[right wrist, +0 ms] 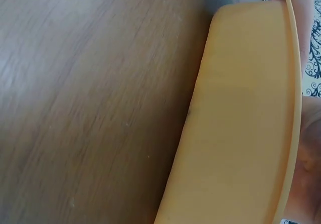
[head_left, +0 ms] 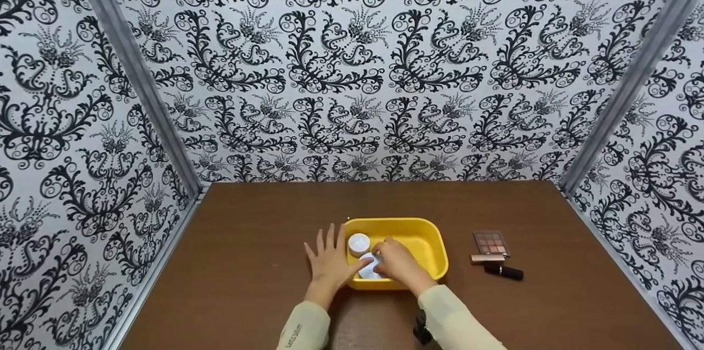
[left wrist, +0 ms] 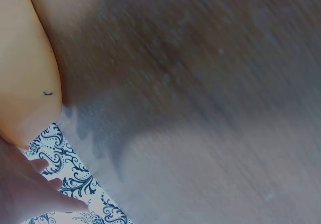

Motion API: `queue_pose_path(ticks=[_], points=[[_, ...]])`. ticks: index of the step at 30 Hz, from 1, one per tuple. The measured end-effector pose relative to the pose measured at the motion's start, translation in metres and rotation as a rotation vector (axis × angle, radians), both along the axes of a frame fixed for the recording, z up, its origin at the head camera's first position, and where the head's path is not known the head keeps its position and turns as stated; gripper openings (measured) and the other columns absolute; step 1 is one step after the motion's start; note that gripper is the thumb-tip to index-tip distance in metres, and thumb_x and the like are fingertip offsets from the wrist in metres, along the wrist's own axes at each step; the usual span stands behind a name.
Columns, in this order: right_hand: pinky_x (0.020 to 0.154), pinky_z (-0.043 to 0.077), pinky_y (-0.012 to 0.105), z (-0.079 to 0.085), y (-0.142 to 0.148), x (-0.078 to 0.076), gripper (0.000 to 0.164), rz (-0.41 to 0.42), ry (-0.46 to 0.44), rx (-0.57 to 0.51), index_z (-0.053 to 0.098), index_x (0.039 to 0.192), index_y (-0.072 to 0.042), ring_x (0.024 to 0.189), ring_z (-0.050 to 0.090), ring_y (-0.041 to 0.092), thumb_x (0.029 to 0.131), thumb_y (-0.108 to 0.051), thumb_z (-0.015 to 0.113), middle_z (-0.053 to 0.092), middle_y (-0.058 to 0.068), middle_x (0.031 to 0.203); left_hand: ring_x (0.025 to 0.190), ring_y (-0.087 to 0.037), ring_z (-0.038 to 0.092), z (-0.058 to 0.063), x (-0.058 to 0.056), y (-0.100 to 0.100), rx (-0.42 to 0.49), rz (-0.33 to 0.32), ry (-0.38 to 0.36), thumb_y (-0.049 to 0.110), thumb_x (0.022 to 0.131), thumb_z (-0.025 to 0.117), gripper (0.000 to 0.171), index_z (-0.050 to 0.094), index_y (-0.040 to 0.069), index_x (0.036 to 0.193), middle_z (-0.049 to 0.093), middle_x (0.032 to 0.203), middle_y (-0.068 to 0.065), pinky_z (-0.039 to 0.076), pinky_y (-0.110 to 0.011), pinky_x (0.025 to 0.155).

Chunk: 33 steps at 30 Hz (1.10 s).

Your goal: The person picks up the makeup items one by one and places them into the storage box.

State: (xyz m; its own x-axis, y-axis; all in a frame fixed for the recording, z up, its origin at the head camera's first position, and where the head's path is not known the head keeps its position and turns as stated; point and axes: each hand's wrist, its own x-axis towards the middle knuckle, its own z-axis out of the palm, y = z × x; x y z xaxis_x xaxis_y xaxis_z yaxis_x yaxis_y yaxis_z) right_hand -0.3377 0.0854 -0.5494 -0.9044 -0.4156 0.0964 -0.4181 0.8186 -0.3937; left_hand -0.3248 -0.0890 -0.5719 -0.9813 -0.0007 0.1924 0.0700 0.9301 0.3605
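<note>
A yellow plastic tub point(head_left: 429, 223) stands on the brown table with two white round jars inside, at its left end. The rear jar point(head_left: 359, 243) sits upright with its pale top facing up. The front jar point(head_left: 367, 271) is partly covered by my hands. My right hand point(head_left: 404, 264) reaches into the tub, its curled fingers and thumb pinching the front jar. At the tub's left rim, my left hand point(head_left: 329, 267) has its fingers spread straight, the thumb reaching over the rim toward that jar. In the right wrist view the tub's wall point(right wrist: 241, 108) hides most of the right hand.
Right of the tub lie an eyeshadow palette point(head_left: 491, 242), a slim pinkish tube point(head_left: 487, 258) and a black cylindrical cosmetic point(head_left: 505, 271). Patterned black-and-white walls point(head_left: 352, 91) enclose the table point(head_left: 247, 251) at the back and sides.
</note>
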Motion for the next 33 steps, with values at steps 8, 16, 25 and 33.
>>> queue_pose_path(ticks=[8, 16, 25, 33], points=[[0.066, 0.047, 0.029, 0.002, -0.002, -0.002, 0.030, 0.125, 0.038, -0.002, 0.079, 0.107, -0.010, 0.070, 0.049, 0.013, 0.078, -0.002, 0.078, 0.066, 0.005, 0.080, 0.149, -0.043, 0.027, 0.004, 0.001, -0.002, -0.027, 0.003, -0.003, 0.086, 0.074, 0.054, 0.109, 0.030, 0.018, 0.157, 0.033, 0.162, -0.014, 0.017, -0.075, 0.114], [0.072, 0.052, 0.028, -0.004, -0.001, -0.009, 0.027, 0.250, 0.056, -0.008, 0.078, 0.108, -0.008, 0.078, 0.059, 0.014, 0.083, -0.001, 0.074, 0.075, 0.005, 0.092, 0.149, -0.044, 0.028, 0.005, 0.003, -0.002, -0.031, 0.002, 0.002, 0.084, 0.074, 0.055, 0.109, 0.031, 0.018, 0.157, 0.034, 0.161, -0.015, 0.016, -0.076, 0.114], [0.076, 0.056, 0.030, -0.005, 0.003, -0.010, 0.025, 0.247, 0.012, -0.034, 0.077, 0.112, -0.009, 0.082, 0.065, 0.015, 0.088, -0.004, 0.070, 0.075, 0.004, 0.095, 0.148, -0.044, 0.028, 0.005, 0.005, 0.000, -0.029, 0.006, -0.004, 0.084, 0.075, 0.056, 0.109, 0.031, 0.017, 0.157, 0.033, 0.161, -0.016, 0.017, -0.076, 0.113], [0.077, 0.057, 0.029, 0.000, 0.007, -0.008, 0.034, 0.238, -0.051, -0.074, 0.073, 0.120, -0.010, 0.085, 0.065, 0.013, 0.089, 0.000, 0.063, 0.076, 0.003, 0.103, 0.150, -0.043, 0.025, 0.003, 0.001, 0.000, -0.030, 0.009, -0.023, 0.084, 0.074, 0.056, 0.110, 0.028, 0.019, 0.158, 0.030, 0.163, -0.014, 0.015, -0.076, 0.114]])
